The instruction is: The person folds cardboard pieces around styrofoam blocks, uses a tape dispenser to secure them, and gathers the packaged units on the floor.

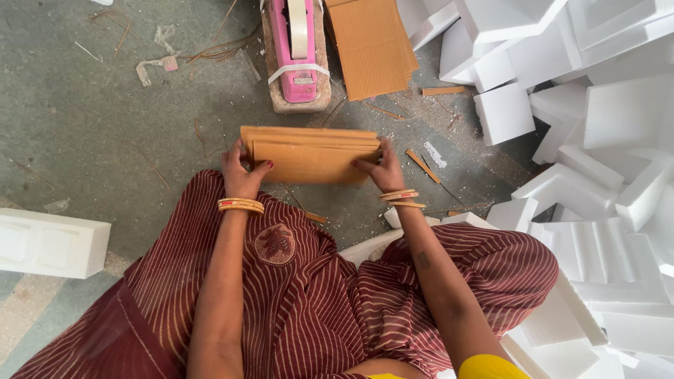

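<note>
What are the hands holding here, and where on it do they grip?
A flat stack of brown cardboard sheets: left hand on its left end, right hand on its right end.

The tape dispenser [298, 52] and foam blocks [618, 105] run off frame.

Both hands — left hand [239, 170], right hand [380, 168] — grip a cardboard stack [311, 154].

Packaging stuff only: flat brown cardboard stack [310, 154] in the middle, gripped at both ends by the hands. More brown cardboard sheets [371, 43] lie on the floor up top. White foam blocks [597, 140] piled right, one foam block [50, 244] left.
</note>
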